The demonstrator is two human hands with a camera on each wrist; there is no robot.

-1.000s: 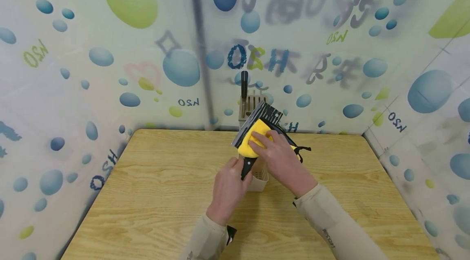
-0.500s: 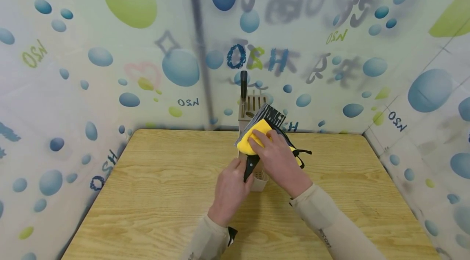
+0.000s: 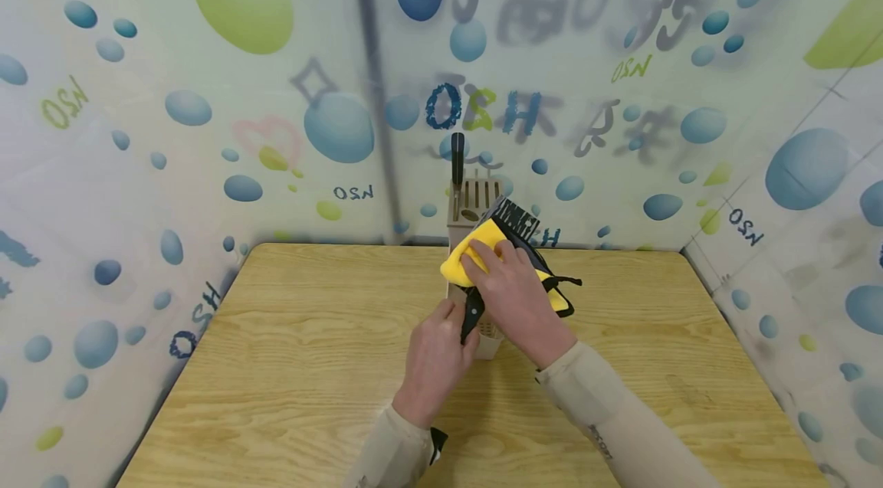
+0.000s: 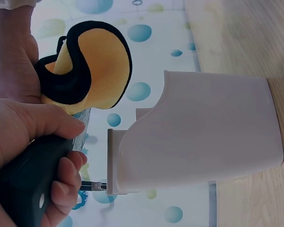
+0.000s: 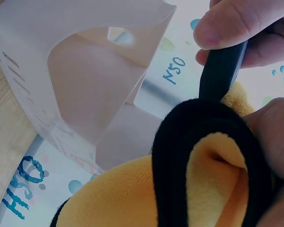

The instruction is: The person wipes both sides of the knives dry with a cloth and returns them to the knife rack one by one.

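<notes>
My left hand [image 3: 434,354] grips the black handle [image 3: 473,312] of a cleaver, its thumb along the handle in the left wrist view. The cleaver's dark blade [image 3: 519,220], streaked with white, angles up and away. My right hand [image 3: 520,293] holds a yellow cloth [image 3: 455,264] with black trim against the blade, fingers bent over it. Much of the blade is hidden under the cloth and hand. In the right wrist view, a fold of the cloth [image 5: 113,189] lies close to the handle [image 5: 220,71].
A pale knife block [image 3: 458,239] stands upright just behind the hands, slotted on top. One black-handled knife [image 3: 458,158] sits in it. The wooden table [image 3: 310,335] meets patterned walls [image 3: 331,212] at the back and sides.
The cloth and right hand have slid slightly left over the blade, covering more of its grey edge. My left hand and the cleaver handle have shifted slightly right.
</notes>
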